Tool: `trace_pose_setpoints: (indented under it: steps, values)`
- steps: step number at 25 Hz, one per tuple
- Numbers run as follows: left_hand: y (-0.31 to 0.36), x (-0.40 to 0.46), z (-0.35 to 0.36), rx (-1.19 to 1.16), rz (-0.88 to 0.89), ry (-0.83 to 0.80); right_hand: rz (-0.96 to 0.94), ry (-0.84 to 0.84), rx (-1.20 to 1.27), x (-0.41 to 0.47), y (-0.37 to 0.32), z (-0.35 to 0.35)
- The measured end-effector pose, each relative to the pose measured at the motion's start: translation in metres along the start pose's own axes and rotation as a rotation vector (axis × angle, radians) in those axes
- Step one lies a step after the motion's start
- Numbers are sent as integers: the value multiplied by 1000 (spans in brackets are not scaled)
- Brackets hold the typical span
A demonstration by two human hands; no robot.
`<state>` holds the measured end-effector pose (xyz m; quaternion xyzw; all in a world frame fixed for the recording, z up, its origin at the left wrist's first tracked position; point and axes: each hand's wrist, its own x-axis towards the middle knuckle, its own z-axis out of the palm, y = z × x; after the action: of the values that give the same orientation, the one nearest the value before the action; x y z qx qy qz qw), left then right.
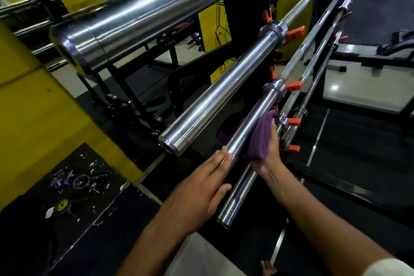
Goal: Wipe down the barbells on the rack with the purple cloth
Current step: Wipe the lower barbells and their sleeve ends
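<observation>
The right hand point(267, 143) wraps the purple cloth point(259, 139) around a barbell sleeve point(253, 123), grip closed on it; left hand point(201, 188) rests flat-fingered, seemingly touching its end.

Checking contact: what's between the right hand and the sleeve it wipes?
The purple cloth, wrapped round the sleeve under the right hand, head view.

head cam, looks fwd & down, close over barbell sleeves point(253, 125); wide-angle
</observation>
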<state>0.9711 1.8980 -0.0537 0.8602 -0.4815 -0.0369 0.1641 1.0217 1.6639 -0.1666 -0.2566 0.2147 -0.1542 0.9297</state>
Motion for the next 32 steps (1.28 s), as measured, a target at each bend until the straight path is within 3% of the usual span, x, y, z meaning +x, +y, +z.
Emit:
trace_pose_setpoints:
  steps: [4,6,7,10,13,15,19,24,26,28,32]
  values:
    - [33,-8,-88,131,241,72,-11,53,65,-10,-8,17]
    - [33,8,-120,297,245,146,-35,68,-17,-6,-1,26]
    - [28,20,-128,347,193,106,-25,55,-39,-7,5,32]
    - [6,44,-127,370,19,-112,31,-7,46,-27,51,35]
    - [-2,48,-120,368,31,-58,67,4,10,-48,93,27]
    - [0,45,-118,362,25,-28,-8,69,-152,-37,82,24]
    - [0,42,-115,362,13,0,-180,140,-133,11,30,29]
    - [-3,44,-111,359,22,53,-29,67,-101,-38,88,17]
    - [-3,44,-111,365,34,64,14,97,-158,-40,72,23]
    - [-2,45,-112,351,39,74,-4,53,-116,-33,45,32]
    - [-5,44,-110,322,17,92,-88,175,-137,-63,58,39]
